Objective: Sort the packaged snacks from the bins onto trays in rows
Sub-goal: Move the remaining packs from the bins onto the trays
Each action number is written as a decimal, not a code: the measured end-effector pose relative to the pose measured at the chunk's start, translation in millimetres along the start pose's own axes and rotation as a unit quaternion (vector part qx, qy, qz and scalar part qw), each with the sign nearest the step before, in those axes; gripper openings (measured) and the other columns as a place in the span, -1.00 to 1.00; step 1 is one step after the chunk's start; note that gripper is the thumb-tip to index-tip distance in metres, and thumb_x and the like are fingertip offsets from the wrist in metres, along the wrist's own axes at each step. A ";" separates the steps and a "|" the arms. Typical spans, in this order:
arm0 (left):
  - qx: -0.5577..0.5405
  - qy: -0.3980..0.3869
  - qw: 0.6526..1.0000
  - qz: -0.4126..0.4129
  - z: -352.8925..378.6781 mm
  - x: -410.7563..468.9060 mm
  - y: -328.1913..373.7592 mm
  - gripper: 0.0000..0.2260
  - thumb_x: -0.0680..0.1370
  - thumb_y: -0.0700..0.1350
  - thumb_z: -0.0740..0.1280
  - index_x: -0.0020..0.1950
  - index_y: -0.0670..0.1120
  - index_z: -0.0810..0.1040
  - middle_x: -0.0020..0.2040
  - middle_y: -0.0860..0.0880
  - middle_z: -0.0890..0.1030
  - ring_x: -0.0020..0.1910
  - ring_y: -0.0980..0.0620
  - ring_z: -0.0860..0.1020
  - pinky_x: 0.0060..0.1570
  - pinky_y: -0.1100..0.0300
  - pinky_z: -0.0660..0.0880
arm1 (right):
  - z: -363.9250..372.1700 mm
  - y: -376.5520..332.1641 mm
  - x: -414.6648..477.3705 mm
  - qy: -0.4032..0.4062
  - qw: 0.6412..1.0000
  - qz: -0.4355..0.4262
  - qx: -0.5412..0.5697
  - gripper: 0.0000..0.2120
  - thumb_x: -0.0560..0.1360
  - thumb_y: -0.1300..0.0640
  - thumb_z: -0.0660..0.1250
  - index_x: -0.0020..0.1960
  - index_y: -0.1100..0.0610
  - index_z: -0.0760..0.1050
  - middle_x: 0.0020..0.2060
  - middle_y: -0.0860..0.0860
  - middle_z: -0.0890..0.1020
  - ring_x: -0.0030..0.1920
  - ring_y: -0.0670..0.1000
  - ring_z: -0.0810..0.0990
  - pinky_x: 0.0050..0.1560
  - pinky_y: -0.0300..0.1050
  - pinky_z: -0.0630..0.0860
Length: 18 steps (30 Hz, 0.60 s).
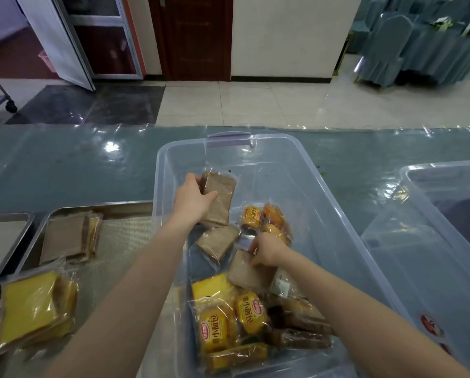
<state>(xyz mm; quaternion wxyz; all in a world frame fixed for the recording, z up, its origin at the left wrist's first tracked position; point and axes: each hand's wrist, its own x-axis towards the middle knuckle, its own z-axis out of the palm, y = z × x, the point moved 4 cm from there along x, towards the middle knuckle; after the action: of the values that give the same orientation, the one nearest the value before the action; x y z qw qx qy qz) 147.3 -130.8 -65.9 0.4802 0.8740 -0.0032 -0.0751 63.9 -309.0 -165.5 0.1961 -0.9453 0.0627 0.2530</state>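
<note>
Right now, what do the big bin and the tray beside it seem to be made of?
The bin looks like clear, glossy plastic: the table shows through its walls. The tray seems to be metal, probably stainless steel: grey rim with a dull sheen.

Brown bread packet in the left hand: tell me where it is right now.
In the head view, the brown bread packet is held by the left hand inside the clear bin, toward its far-left corner, beyond another brown packet.
</note>
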 end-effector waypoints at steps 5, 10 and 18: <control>-0.067 0.050 0.996 -0.016 -6.6 -1.8 0.9 -0.71 0.52 -0.09 0.40 0.14 -0.04 0.35 0.04 -0.01 0.52 0.00 -0.03 0.55 0.04 0.02 0.52 | -75.7 -0.4 -20.9 0.124 0.988 -0.019 0.093 -0.76 0.33 0.21 0.54 -0.03 0.06 0.63 -0.13 -0.02 0.61 -0.09 -0.02 0.56 -0.11 -0.22 0.44; -0.132 0.095 0.985 -0.052 -14.1 0.1 -4.1 -0.76 0.54 -0.06 0.34 0.13 0.02 0.33 -0.06 0.06 0.52 -0.12 0.06 0.55 -0.12 0.06 0.55 | -120.9 6.9 -49.5 0.217 0.862 -0.064 0.454 -0.76 0.30 0.38 0.53 -0.12 0.13 0.61 -0.19 0.08 0.66 -0.19 0.01 0.63 -0.15 -0.13 0.56; -0.246 -0.022 0.968 -0.052 1.9 -5.9 12.4 -0.60 0.53 0.25 0.26 0.23 0.04 0.32 0.12 0.00 0.55 0.07 0.00 0.58 0.00 -0.04 0.59 | -92.7 -40.0 -18.8 0.261 0.769 -0.038 0.582 -0.74 0.37 0.24 0.53 0.00 0.12 0.55 -0.11 0.07 0.66 -0.08 0.02 0.67 -0.09 -0.06 0.65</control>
<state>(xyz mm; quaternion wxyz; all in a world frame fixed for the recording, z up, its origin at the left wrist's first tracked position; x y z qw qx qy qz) 142.1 -138.7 -55.8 0.6757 0.7260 0.0505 -0.1177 98.5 -309.4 -68.8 0.6944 -0.6814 0.2108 -0.0956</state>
